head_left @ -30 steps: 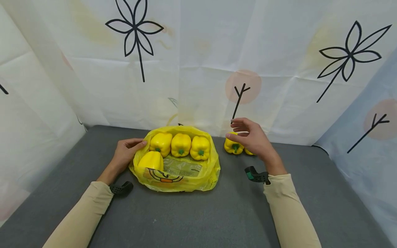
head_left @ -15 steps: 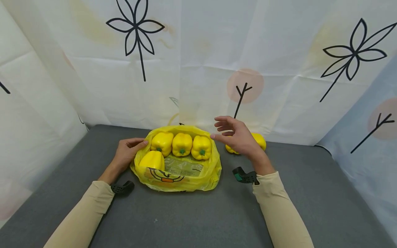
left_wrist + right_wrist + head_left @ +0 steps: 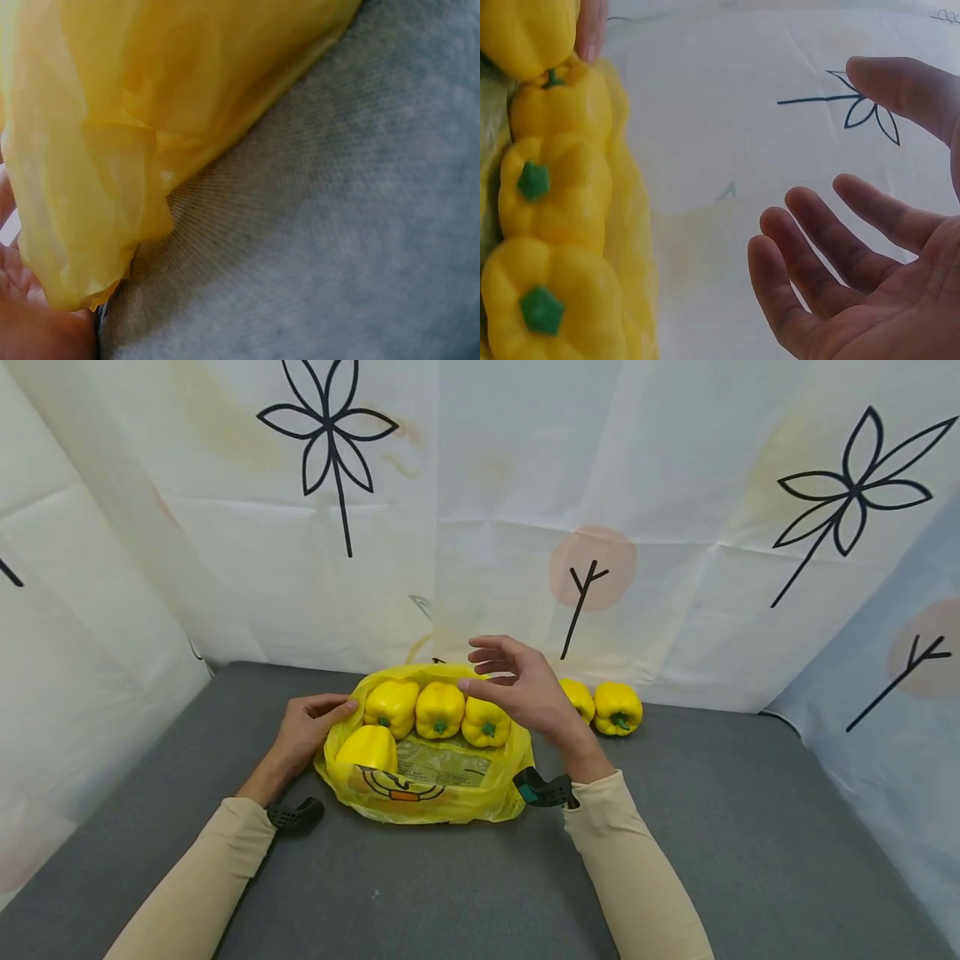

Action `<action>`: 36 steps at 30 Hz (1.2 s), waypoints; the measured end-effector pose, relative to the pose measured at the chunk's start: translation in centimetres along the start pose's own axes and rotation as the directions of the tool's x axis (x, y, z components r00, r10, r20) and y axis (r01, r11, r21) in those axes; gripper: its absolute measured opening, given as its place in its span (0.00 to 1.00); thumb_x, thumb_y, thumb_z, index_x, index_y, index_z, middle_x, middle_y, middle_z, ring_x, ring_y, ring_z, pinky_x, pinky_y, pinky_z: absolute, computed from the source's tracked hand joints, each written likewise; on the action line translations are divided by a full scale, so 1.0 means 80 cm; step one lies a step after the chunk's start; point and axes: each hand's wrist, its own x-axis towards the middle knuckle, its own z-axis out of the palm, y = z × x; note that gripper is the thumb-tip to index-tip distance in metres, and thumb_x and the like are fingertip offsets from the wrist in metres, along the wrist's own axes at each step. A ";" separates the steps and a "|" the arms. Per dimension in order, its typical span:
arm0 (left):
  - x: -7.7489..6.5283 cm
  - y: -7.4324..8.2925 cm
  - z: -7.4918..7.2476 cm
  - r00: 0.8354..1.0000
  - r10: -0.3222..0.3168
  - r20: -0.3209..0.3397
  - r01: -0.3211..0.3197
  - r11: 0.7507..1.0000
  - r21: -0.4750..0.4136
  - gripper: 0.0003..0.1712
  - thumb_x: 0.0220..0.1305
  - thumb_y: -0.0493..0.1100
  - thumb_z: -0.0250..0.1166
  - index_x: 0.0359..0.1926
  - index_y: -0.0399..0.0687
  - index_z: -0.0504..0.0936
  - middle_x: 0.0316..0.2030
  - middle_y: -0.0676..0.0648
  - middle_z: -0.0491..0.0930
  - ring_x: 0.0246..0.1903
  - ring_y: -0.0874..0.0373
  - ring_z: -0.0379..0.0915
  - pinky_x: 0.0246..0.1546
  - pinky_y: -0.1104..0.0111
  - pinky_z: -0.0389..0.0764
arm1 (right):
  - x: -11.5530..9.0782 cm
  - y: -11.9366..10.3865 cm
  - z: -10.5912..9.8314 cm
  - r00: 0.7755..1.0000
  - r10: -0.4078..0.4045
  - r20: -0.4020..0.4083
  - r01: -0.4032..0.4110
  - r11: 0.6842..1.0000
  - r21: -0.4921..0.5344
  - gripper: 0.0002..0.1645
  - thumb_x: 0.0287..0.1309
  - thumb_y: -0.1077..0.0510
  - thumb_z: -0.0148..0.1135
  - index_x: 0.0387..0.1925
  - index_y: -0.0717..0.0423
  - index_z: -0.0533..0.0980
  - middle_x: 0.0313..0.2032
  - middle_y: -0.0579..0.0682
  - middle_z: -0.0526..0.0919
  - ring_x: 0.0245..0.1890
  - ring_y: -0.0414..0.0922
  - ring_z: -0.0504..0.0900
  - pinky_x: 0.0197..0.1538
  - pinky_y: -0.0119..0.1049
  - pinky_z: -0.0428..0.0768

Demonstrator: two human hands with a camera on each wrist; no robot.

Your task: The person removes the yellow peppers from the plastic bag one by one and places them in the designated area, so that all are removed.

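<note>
A yellow plastic bag (image 3: 450, 807) lies with its mouth spread wide, holding several yellow bell peppers. Three peppers (image 3: 439, 710) stand in a row at the back; another pepper (image 3: 369, 747) sits at the front left. My left hand (image 3: 300, 735) pinches the bag's left rim between thumb and fingers; the left wrist view shows mostly the bag's wall (image 3: 82, 172). Over the bag's back right corner hovers my right hand (image 3: 521, 685), fingers apart and loosely bent, nothing held. In the right wrist view that palm (image 3: 885, 300) is bare, beside the peppers (image 3: 551, 296).
Two more bell peppers stand on the grey table (image 3: 450, 893) right of the bag: one pepper (image 3: 617, 708) in full view, the other pepper (image 3: 577, 695) partly behind my right hand. A white patterned cloth (image 3: 495, 485) hangs behind the table.
My right hand has moved left, from above the two peppers outside the bag to over the bag's right side. The left hand and the bag stay put.
</note>
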 end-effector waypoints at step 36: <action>0.000 0.000 0.001 1.000 0.011 0.004 -0.011 1.000 0.003 0.25 0.72 0.43 0.66 0.57 0.22 0.79 0.39 0.60 0.86 0.38 0.64 0.84 0.38 0.71 0.86 | 0.022 0.025 0.090 0.983 0.153 0.104 -0.172 0.962 0.212 0.33 0.65 0.54 0.69 0.69 0.57 0.71 0.63 0.60 0.75 0.60 0.55 0.76 0.61 0.57 0.77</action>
